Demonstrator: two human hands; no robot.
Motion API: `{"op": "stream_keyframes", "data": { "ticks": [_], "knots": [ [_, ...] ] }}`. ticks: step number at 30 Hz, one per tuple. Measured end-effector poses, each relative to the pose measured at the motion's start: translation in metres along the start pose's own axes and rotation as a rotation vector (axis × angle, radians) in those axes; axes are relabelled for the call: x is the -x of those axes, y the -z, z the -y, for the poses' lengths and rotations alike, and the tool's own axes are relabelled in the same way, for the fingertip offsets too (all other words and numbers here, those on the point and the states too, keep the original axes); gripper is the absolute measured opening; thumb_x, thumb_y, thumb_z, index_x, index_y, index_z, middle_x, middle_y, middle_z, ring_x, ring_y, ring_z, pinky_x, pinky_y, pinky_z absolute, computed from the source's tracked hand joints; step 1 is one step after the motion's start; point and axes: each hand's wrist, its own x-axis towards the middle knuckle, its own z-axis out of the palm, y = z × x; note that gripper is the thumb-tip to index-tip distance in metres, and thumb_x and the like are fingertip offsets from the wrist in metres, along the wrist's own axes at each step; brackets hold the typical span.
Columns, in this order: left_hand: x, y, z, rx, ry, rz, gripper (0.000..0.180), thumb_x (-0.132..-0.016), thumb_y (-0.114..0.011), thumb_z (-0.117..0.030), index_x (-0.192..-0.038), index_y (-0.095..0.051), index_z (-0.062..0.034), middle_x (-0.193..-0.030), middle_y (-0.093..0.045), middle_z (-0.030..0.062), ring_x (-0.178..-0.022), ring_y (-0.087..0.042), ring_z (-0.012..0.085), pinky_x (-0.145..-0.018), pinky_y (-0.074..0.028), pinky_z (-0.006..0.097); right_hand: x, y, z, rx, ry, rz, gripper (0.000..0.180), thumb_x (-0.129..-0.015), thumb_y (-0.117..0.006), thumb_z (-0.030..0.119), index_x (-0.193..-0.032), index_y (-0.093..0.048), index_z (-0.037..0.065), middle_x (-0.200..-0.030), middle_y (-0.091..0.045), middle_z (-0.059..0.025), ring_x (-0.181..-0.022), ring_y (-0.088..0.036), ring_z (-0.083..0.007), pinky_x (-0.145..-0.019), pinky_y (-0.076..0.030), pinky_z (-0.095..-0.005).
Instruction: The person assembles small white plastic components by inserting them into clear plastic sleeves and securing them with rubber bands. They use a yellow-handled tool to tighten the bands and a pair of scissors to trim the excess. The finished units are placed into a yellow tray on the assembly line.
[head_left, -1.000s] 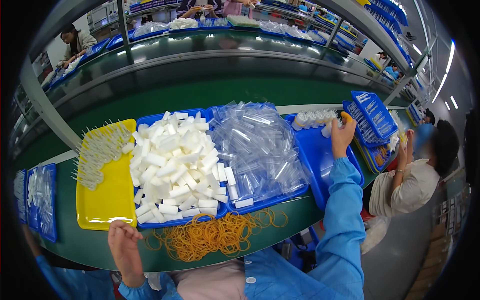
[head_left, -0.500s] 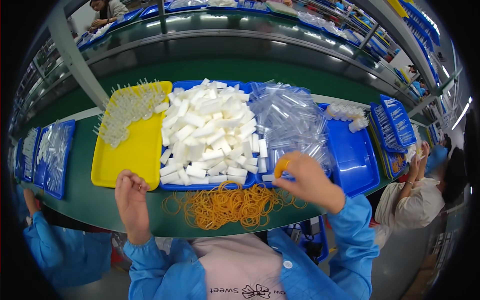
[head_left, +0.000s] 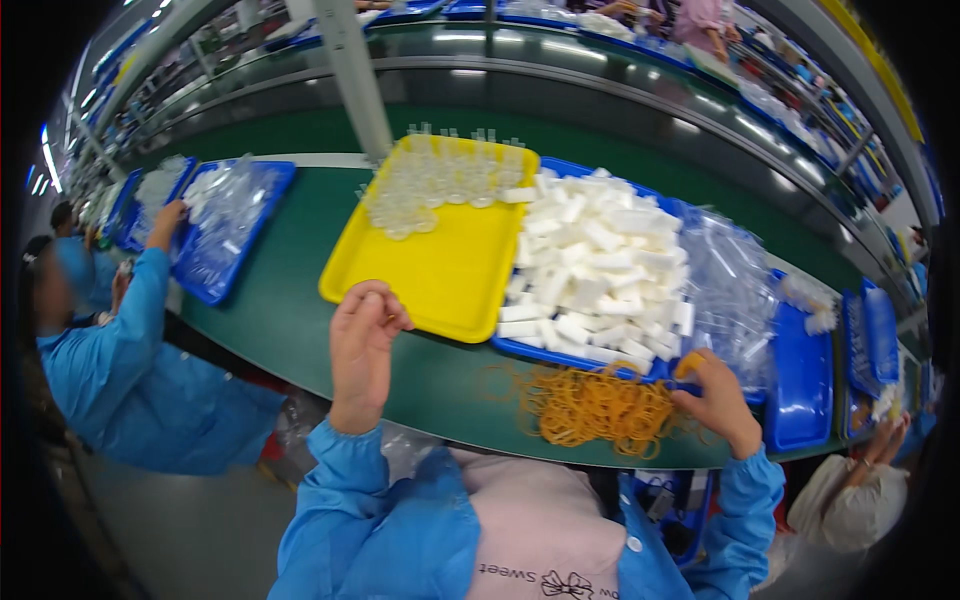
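My left hand [head_left: 365,350] is raised at the front edge of the yellow tray [head_left: 420,275], its fingers bent and fingertips drawn together; anything between them is too small to make out. Clear little parts with thin stems [head_left: 445,180] stand along that tray's far side. My right hand [head_left: 722,405] hovers by the right end of a heap of tan rubber bands [head_left: 597,412]. An orange cover [head_left: 688,366] wraps one of its fingers, which is apart from the thumb, and I see nothing held there. White foam-like blocks [head_left: 600,260] are piled in a blue tray [head_left: 535,345] between the hands.
Clear plastic tubes [head_left: 735,290] lie right of the blocks. Beyond them is a blue tray [head_left: 803,390] with small clear parts at its far end. To the left, a co-worker's hand [head_left: 170,222] reaches into another blue tray [head_left: 225,285]. A metal post [head_left: 355,85] rises behind the yellow tray.
The view has swung left, so the trays and heap appear farther right. Both my hands keep nearly the same places beside the yellow tray and the rubber bands. The left fingers look more drawn together.
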Motion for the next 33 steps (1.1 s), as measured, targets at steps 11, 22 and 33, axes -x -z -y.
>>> {"op": "stream_keyframes", "data": {
  "ticks": [11, 22, 33],
  "knots": [
    [-0.089, 0.050, 0.020, -1.014, -0.090, 0.190, 0.024, -0.084, -0.063, -0.012, -0.107, -0.060, -0.0059, -0.092, -0.061, 0.0053, -0.082, -0.059, 0.0150, -0.072, -0.047, 0.027, 0.013, 0.004, -0.002, -0.082, -0.039, -0.082, 0.038, -0.071, -0.059, -0.005, -0.107, -0.061, 0.005, -0.096, -0.058, -0.0148, -0.088, -0.056, -0.0342, -0.077, -0.044, -0.0393],
    [-0.138, 0.030, 0.011, -1.870, -0.629, 0.166, 0.022, -0.072, -0.067, -0.011, -0.093, -0.058, -0.0103, -0.089, -0.057, 0.0086, -0.085, -0.059, 0.0298, -0.069, -0.048, 0.041, 0.046, -0.005, -0.014, -0.138, -0.218, -0.472, 0.015, -0.081, -0.062, 0.007, -0.095, -0.060, 0.002, -0.083, -0.062, -0.0111, -0.074, -0.059, -0.0193, -0.067, -0.047, -0.0308],
    [0.021, -0.036, -0.003, -0.291, -0.025, 0.340, 0.018, -0.084, -0.061, 0.001, -0.102, -0.056, -0.0002, -0.101, -0.055, 0.0066, -0.094, -0.057, 0.0140, -0.083, -0.047, 0.028, 0.051, 0.006, 0.047, -0.927, -0.190, -0.390, 0.020, -0.092, -0.055, 0.015, -0.104, -0.057, -0.001, -0.097, -0.058, -0.0086, -0.082, -0.056, -0.0157, -0.073, -0.047, -0.0264]
  ]
}}
